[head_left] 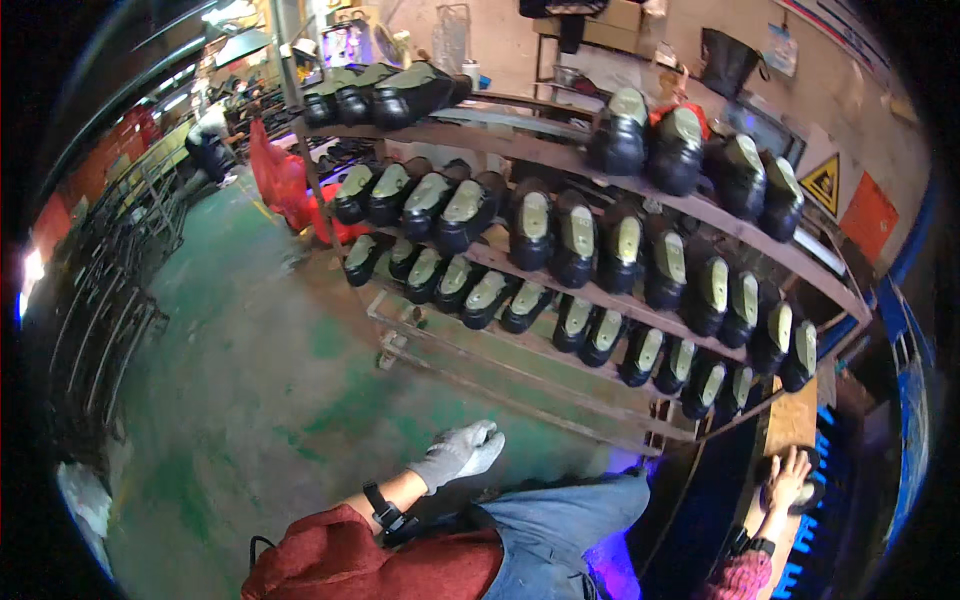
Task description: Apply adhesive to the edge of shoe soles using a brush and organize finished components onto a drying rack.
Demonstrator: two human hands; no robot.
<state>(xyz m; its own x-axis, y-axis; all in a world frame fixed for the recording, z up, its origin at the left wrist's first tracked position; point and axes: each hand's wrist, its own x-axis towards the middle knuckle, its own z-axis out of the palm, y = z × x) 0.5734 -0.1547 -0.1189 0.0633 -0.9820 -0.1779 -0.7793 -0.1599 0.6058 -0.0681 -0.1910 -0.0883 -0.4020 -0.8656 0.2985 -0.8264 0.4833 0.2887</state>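
The right hand [789, 482], bare, rests at the lower right with its fingers extended and spread across the top of a dark shoe [814, 492]. The palm side is hidden, so whether the fingers grip the shoe cannot be told. The shoe lies on a narrow tan worktop [792, 424], beside a bright blue toothed strip [808, 510].

The left hand [462, 455], in a light grey glove, is held in front of the body, well apart from the worktop. Its fingers are loosely bent and partly open, with no object visible in them. A black strap [388, 510] encircles the left wrist; a dark band [752, 543] encircles the right.

Ahead stands a tilted-looking metal rack [520, 147] with three loaded tiers. Black shoes [532, 225] with pale green upper faces sit on it in rows. On the top tier, one group is at the left and another at the right; the two tiers below carry longer rows. Bare frame bars and a caster [386, 360] are visible underneath, over a worn green floor [220, 350]. A yellow triangular sign [822, 185] is fixed to the wall at the right.
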